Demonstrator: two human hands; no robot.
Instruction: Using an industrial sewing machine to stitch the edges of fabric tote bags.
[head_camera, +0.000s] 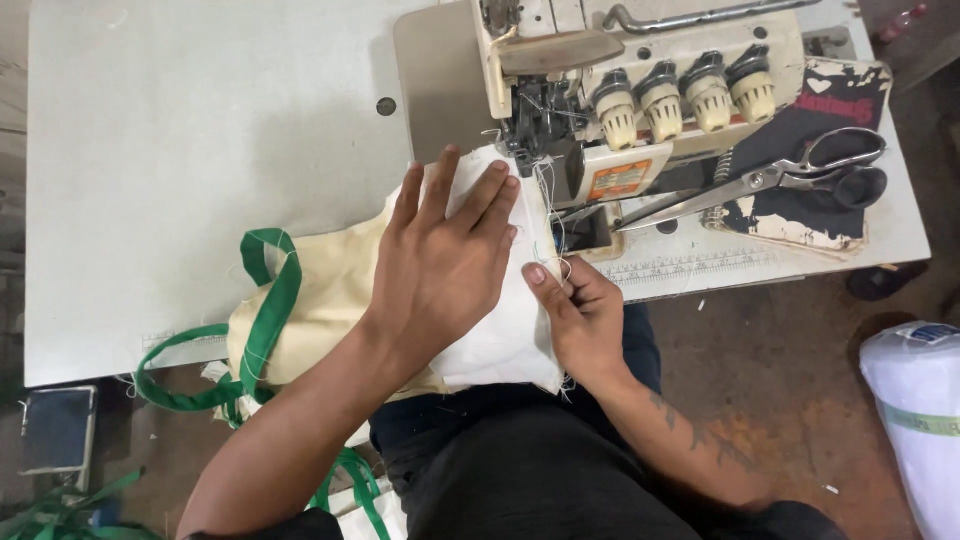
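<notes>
My left hand (440, 260) lies flat, fingers spread, on a white cloth piece (500, 345) that rests over a cream fabric bag (325, 300) with green straps (265, 320). The fingertips reach close to the presser foot of the overlock sewing machine (640, 90). My right hand (580, 315) pinches the cloth's right edge just in front of the machine's needle area, thumb on top. The cloth hangs over the table's front edge onto my lap.
Large metal scissors (770, 178) lie on a dark printed pad right of the machine. The grey sewing table (170, 150) stretches to the left. A white fabric roll (915, 420) stands on the floor at right. More green straps (60, 510) lie at bottom left.
</notes>
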